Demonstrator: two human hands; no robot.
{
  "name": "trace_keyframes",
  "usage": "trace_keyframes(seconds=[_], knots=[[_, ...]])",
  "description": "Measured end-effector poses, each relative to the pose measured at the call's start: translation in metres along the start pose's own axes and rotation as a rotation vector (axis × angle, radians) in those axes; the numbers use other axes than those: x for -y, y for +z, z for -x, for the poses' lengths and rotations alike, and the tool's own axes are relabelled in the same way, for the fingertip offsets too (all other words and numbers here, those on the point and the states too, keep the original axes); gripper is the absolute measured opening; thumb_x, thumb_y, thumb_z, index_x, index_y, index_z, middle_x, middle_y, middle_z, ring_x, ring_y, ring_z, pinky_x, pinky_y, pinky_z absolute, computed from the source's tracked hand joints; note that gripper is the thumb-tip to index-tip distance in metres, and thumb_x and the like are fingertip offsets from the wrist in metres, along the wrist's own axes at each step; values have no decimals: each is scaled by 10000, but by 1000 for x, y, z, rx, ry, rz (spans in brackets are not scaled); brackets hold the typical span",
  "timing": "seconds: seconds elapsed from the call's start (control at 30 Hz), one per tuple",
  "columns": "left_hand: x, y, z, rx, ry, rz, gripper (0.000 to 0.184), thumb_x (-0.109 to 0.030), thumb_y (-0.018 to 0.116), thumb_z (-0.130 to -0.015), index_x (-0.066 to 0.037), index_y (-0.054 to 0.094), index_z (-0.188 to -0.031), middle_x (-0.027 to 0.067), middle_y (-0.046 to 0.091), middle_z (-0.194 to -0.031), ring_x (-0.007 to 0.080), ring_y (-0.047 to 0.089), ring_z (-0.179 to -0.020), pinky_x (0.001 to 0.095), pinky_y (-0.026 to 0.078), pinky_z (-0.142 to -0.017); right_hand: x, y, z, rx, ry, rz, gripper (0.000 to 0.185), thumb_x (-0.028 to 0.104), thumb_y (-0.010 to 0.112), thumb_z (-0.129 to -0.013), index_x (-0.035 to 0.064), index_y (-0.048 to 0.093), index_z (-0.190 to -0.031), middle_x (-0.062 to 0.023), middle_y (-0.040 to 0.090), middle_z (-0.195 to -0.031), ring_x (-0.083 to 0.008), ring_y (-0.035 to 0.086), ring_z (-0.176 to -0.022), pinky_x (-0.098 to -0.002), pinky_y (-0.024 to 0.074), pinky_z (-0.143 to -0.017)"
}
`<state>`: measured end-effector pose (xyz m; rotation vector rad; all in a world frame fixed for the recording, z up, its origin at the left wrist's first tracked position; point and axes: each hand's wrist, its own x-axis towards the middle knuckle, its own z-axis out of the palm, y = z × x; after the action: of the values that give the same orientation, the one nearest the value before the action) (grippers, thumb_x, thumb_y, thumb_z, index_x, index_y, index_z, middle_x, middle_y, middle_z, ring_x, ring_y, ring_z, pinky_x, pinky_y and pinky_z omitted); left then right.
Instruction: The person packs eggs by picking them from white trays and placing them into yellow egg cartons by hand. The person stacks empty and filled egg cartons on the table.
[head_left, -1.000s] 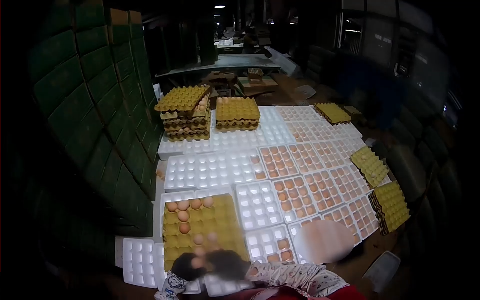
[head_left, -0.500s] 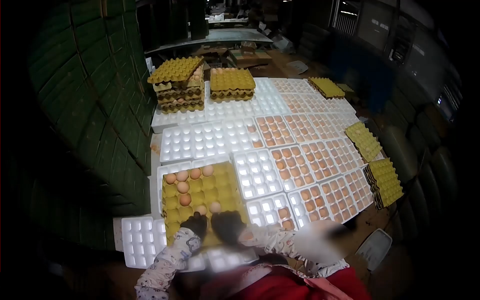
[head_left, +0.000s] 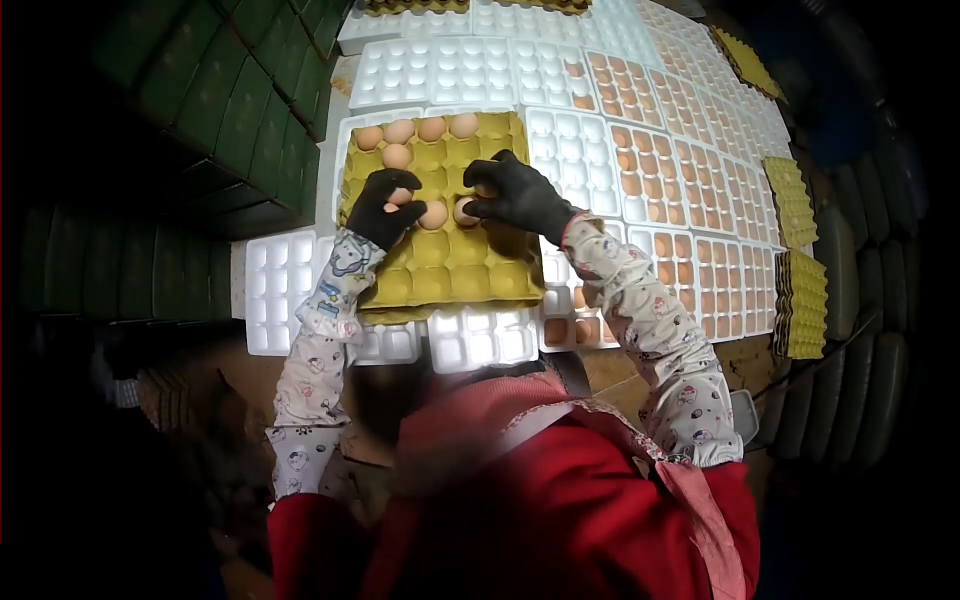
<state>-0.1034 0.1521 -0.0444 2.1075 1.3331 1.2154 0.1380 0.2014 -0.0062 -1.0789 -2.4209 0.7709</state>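
Note:
Both my hands wear black gloves and work over a yellow egg tray. Two eggs show inside the curl of my left hand, one egg near its fingertips. Thumb and fingers of my right hand are bent round an egg at the tray's middle right; part of a second egg shows under those fingers. Between the hands, a loose egg sits in its cup. Along the far edge lie several more eggs, with another egg just below that row.
White trays with square pockets spread beyond and right of the yellow tray. Several egg-filled trays lie to the right. Stacked yellow trays stand at the right edge. Green crates rise on the left.
My view has tilted down. Both hands have moved farther up the yellow tray, from its near edge to its middle. They are now around eggs there.

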Motion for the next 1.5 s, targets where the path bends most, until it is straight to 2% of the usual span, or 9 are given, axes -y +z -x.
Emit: trace_keyframes(seconds=[0.2,0.33,0.4,0.53,0.73,0.87,1.07,1.2,1.5], knots=[[-43,24,-19,573,-260,-887,475,-204,779,-617,-187,601,-1057,131,435,-1183,333,556,-927,413,514,-763,45,45,-18,153,296,600,254,245,701,-666,112,664,-879,-172,508,-1072,-311,602,-884,-430,485,-712],[-21,11,-3,219,-166,-327,406,-240,759,-646,-116,610,-1003,137,542,-1060,300,575,-895,399,497,-769,20,-20,-1,205,194,20,449,301,700,-748,26,591,-1086,-133,542,-1019,-255,602,-856,-379,482,-788],[-7,18,6,-7,-155,84,415,-266,721,-724,-51,587,-1053,104,564,-1031,225,574,-877,346,479,-772,-23,-22,30,154,228,-1050,395,312,613,-835,34,595,-1116,-113,596,-1015,-168,583,-926,-321,483,-752],[-57,44,-24,173,-614,1171,425,-186,569,-835,15,504,-1204,70,621,-977,152,598,-856,284,488,-708,-80,-42,132,20,455,-1561,449,351,468,-931,-15,507,-1189,-82,614,-982,-124,577,-746,-266,488,-644],[-97,175,-65,831,-41,306,454,-162,777,-630,-41,603,-1031,137,566,-1019,269,561,-973,350,454,-848,-176,-10,208,-297,446,-520,430,240,737,-722,83,573,-1087,-98,502,-1148,-208,586,-901,-334,491,-798],[-67,258,-39,1269,-50,-586,363,-216,604,-747,-148,623,-1103,176,473,-1222,337,586,-982,398,482,-862,-138,-30,182,310,328,170,408,198,690,-724,199,585,-1118,-134,382,-1307,-297,516,-1113,-391,497,-856],[-73,259,-10,1169,-105,-399,275,-209,562,-787,-134,650,-1037,171,499,-1133,315,598,-920,397,504,-806,-182,-3,162,163,209,-84,272,191,682,-744,132,649,-1008,-107,393,-1335,-283,582,-977,-372,506,-814],[-105,279,8,1304,-31,-515,240,-195,561,-795,-126,657,-1004,153,508,-1099,301,598,-896,395,510,-783,-215,17,154,-486,310,-257,152,173,746,-702,79,642,-763,-76,543,-1101,-223,605,-774,-336,492,-701],[-142,203,-16,1099,-28,-183,197,-137,568,-817,-74,611,-998,139,622,-955,308,612,-931,388,502,-799,-169,-14,75,-471,130,-507,99,77,662,-801,43,624,-886,-66,596,-834,-167,599,-710,-267,493,-642]])
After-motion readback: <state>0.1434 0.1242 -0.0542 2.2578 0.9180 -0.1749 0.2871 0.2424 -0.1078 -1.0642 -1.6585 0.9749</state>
